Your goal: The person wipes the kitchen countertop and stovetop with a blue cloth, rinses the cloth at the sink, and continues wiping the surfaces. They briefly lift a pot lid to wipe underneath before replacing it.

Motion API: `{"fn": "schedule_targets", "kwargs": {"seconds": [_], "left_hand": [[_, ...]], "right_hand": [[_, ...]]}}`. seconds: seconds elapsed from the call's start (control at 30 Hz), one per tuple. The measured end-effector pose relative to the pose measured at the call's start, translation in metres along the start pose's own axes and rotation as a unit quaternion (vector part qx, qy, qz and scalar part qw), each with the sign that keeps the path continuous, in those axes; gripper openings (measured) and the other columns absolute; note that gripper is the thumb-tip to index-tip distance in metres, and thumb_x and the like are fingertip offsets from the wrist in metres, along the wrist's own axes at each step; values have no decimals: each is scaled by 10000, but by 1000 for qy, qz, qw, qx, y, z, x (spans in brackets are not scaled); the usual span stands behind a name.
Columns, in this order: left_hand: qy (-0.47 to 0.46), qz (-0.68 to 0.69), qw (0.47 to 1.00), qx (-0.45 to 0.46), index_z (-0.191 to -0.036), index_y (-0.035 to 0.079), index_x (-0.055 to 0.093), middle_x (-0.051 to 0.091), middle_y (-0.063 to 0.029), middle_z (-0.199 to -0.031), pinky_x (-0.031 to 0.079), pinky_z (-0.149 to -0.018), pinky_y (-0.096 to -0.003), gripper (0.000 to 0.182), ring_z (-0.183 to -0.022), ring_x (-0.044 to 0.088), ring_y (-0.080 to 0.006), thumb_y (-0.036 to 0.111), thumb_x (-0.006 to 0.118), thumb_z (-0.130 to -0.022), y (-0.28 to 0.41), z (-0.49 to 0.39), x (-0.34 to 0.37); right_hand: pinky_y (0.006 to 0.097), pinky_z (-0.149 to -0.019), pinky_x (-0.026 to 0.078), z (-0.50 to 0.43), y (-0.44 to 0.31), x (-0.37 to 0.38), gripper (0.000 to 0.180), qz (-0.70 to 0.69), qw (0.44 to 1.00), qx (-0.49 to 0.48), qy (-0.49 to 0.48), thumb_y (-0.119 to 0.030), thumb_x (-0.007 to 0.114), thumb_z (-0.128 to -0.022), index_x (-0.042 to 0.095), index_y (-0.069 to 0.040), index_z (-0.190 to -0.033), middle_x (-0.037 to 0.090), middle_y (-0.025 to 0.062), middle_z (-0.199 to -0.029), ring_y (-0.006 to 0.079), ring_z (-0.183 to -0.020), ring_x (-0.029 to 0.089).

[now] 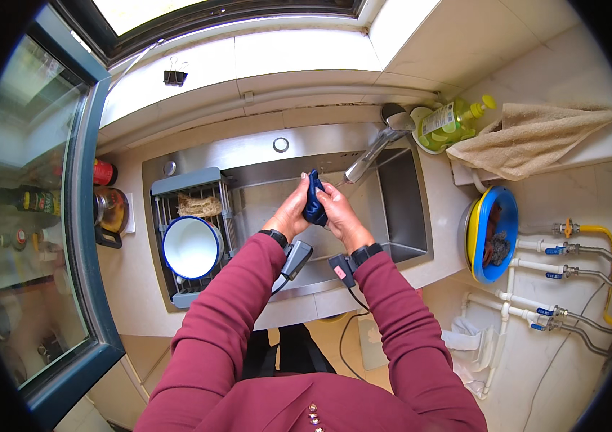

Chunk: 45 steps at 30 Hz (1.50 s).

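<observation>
Both hands meet over the basin of a stainless steel sink point(268, 205). Between them is a bunched piece of dark blue, shiny cloth point(314, 201). My left hand point(294, 208) grips it from the left, and my right hand point(342, 213) holds its right side with the thumb pressed on it. Just right of the cloth, the head of a chrome faucet point(362, 162) points toward my hands. Whether water is running is hard to make out. The fingers beneath the cloth are partly hidden.
A grey dish rack point(187, 181) at the sink's left holds a white enamel pot point(191, 247) and a fibrous scrubber point(199, 206). Behind right stand a green pump bottle point(443, 127) and a beige towel point(533, 135). Blue and yellow basins point(510, 216) hang right. An open window sash point(81, 216) juts in left.
</observation>
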<state>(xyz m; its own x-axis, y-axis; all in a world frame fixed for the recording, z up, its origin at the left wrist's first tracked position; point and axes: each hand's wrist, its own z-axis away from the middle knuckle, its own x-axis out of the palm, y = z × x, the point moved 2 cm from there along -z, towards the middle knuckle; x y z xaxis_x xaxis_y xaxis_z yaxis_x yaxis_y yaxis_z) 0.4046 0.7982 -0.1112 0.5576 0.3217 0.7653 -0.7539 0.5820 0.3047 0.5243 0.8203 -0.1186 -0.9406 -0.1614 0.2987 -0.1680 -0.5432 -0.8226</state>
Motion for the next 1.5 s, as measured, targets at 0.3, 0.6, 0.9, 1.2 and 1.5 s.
{"fn": "schedule_targets", "kwargs": {"seconds": [0.3,0.6,0.9,1.2,1.5], "left_hand": [[-2,-55,998,0,-1373,119,436,540,-113,-1308,513,-928,-541,564,-1124,594,-290,545,338,-1016,-11,12,9],[39,-164,984,64,-1414,129,364,458,-129,-1380,481,-967,-532,589,-1242,487,-347,555,368,-1007,-10,8,10],[-3,-64,998,3,-1343,191,398,563,-66,-1197,550,-827,-548,555,-1103,581,-298,585,476,-960,-27,0,24],[89,-34,993,69,-1237,64,439,616,-158,-1026,584,-619,-382,338,-801,658,-248,125,598,-945,-14,1,-1],[92,-25,995,22,-1100,84,534,627,-108,-915,566,-617,-368,534,-751,653,-242,576,589,-898,-9,13,4]], "right_hand": [[332,-809,498,-1,-8,-36,296,294,914,-167,226,-230,629,-918,638,-8,-1112,697,100,-966,188,-878,643],[295,-751,533,-4,-7,-68,240,-64,989,20,128,-151,533,-973,626,-11,-1144,680,70,-984,156,-853,642],[331,-855,536,18,-15,-42,245,87,996,16,19,-174,554,-979,619,-21,-1159,619,116,-1149,199,-1017,631],[404,-726,517,48,-139,-69,483,448,805,-325,214,-70,577,-911,437,-137,-1368,615,100,-957,253,-813,632],[483,-733,508,29,-160,-45,625,590,735,-259,209,-84,551,-917,362,-355,-1448,598,141,-945,357,-848,630]]}}
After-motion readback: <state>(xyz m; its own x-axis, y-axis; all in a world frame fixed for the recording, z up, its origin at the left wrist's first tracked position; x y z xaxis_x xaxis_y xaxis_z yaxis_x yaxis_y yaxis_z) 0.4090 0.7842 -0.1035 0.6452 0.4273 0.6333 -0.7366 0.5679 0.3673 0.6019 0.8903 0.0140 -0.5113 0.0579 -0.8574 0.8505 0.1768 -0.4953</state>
